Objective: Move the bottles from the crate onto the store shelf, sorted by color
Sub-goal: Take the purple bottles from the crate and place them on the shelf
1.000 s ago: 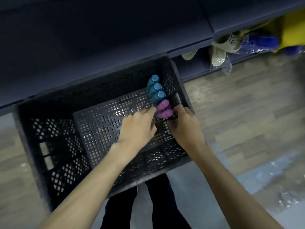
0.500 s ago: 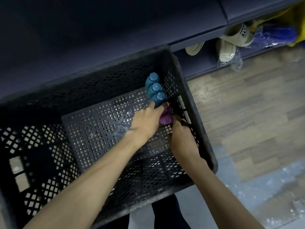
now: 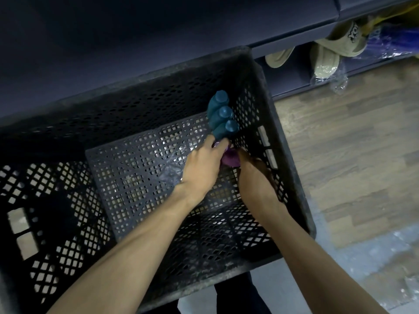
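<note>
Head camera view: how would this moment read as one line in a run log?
stage: picking from crate | left hand: on purple bottles | right hand: beside them, grip hidden | teal bottles: three, untouched

Teal bottles [image 3: 223,116], purple bottle [image 3: 230,160] (dark perforated crate [image 3: 267,105]).

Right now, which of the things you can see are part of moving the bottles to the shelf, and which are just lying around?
Part of the job:
teal bottles, three in a row
purple bottles, between both hands
crate
shelf
left hand
right hand

Just lying around:
beige slippers under the shelf
clear plastic wrap by them
blue package
</note>
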Action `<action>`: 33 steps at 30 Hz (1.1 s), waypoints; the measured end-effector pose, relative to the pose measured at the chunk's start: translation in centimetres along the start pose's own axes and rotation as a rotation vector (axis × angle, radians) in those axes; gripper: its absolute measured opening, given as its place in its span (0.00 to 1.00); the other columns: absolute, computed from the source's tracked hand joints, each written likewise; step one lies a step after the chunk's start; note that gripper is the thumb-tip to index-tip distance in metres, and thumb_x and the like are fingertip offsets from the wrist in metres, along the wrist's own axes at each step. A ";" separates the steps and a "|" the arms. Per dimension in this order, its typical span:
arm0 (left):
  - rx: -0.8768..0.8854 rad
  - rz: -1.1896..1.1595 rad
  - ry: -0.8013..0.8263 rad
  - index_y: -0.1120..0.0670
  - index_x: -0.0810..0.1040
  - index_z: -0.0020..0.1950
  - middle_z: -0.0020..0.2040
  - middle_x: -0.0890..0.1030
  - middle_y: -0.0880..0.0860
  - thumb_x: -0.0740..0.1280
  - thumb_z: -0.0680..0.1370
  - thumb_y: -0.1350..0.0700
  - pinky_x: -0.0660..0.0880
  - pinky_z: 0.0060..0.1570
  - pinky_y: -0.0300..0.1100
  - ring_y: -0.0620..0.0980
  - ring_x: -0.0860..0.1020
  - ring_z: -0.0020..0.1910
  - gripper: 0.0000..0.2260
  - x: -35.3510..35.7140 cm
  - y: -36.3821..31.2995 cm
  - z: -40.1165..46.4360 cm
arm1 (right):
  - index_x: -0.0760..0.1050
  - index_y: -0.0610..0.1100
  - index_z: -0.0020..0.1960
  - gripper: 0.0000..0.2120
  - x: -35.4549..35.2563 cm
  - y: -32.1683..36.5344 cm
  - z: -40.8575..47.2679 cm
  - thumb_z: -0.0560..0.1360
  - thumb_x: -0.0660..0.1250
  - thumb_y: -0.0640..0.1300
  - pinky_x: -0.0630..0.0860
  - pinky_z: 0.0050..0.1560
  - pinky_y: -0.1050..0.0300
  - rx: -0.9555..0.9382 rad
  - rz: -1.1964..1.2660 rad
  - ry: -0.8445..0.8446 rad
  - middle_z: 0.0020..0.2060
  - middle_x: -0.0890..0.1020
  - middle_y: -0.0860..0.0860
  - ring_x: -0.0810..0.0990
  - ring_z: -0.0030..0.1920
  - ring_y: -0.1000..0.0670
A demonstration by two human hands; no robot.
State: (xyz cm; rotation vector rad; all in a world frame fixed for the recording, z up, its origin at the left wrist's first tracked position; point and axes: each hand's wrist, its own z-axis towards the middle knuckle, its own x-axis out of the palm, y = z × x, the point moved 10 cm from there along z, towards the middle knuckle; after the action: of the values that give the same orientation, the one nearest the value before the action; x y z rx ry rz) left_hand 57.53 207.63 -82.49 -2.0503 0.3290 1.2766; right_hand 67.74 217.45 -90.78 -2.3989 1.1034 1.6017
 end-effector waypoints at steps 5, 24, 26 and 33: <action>-0.046 -0.040 -0.052 0.51 0.74 0.61 0.51 0.74 0.53 0.67 0.77 0.63 0.79 0.32 0.52 0.60 0.79 0.34 0.14 -1.0 4.5 -2.3 | 0.74 0.44 0.60 0.11 -4.5 6.2 -1.2 0.83 0.56 0.45 0.71 0.41 0.71 -0.036 0.077 0.082 0.49 0.81 0.49 0.79 0.48 0.49; -0.214 -0.016 -0.260 0.50 0.77 0.61 0.54 0.75 0.53 0.65 0.73 0.70 0.78 0.43 0.54 0.60 0.78 0.46 0.22 -7.7 19.4 -4.3 | 0.70 0.47 0.63 0.13 -3.9 20.9 6.3 0.79 0.64 0.38 0.67 0.41 0.55 -0.217 -0.102 -0.097 0.50 0.81 0.43 0.80 0.49 0.40; -0.213 -0.037 -0.274 0.51 0.77 0.62 0.55 0.75 0.54 0.65 0.73 0.71 0.79 0.44 0.54 0.59 0.79 0.47 0.22 -7.7 19.9 -4.0 | 0.70 0.47 0.63 0.12 -3.9 21.5 6.9 0.80 0.64 0.40 0.65 0.41 0.55 -0.216 -0.120 -0.102 0.51 0.80 0.42 0.79 0.50 0.39; -0.231 -0.112 -0.352 0.53 0.80 0.57 0.58 0.73 0.54 0.65 0.72 0.70 0.78 0.44 0.53 0.55 0.75 0.53 0.18 -7.9 20.5 -3.9 | 0.70 0.46 0.62 0.15 -4.2 21.8 6.1 0.78 0.64 0.52 0.69 0.39 0.53 -0.234 -0.084 -0.172 0.50 0.78 0.42 0.79 0.47 0.38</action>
State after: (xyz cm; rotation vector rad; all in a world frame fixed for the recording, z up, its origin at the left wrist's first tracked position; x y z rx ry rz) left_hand 45.33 188.96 -83.21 -1.9461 -0.0985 1.6316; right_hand 49.39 205.98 -83.00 -2.3463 0.8162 1.9608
